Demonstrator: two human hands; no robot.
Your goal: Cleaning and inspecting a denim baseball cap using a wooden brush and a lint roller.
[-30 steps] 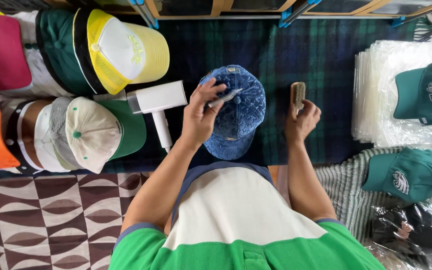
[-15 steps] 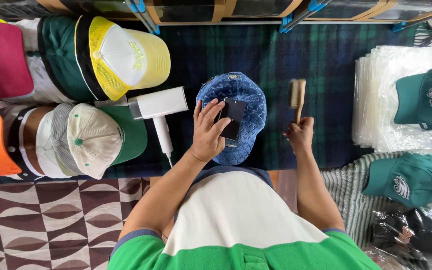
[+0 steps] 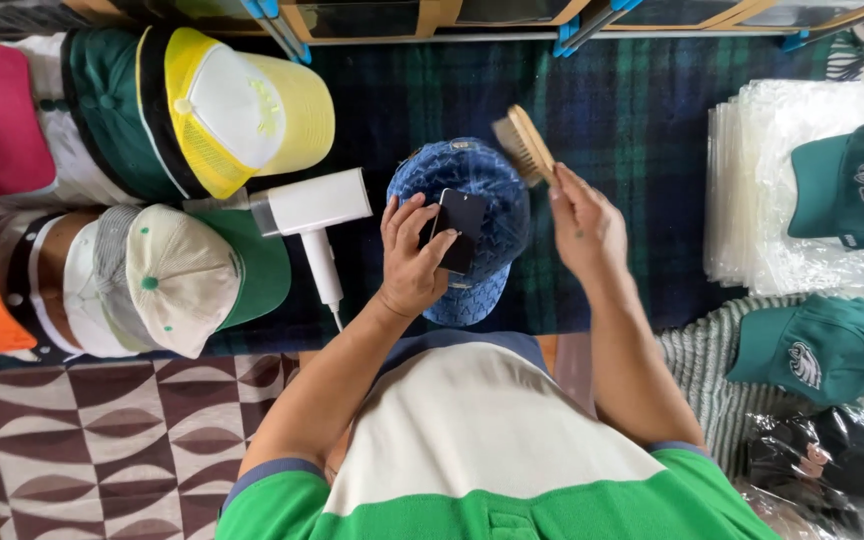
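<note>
Left of left hand (image 3: pixel 414 262): stacked caps (image 3: pixel 167 270), white dryer (image 3: pixel 314 215) lying untouched. Left hand pinching black tag (image 3: pixel 460 228) flat on blue denim cap (image 3: pixel 464 225), cap directly under both hands. Right hand (image 3: pixel 584 225) closed on wooden brush (image 3: pixel 524 145), bristles at crown edge. Brushing looks barely begun; bagging undone, bag stack (image 3: pixel 762 190) far right.

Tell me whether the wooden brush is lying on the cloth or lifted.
Lifted: the right hand holds the wooden brush over the blue cap.
</note>
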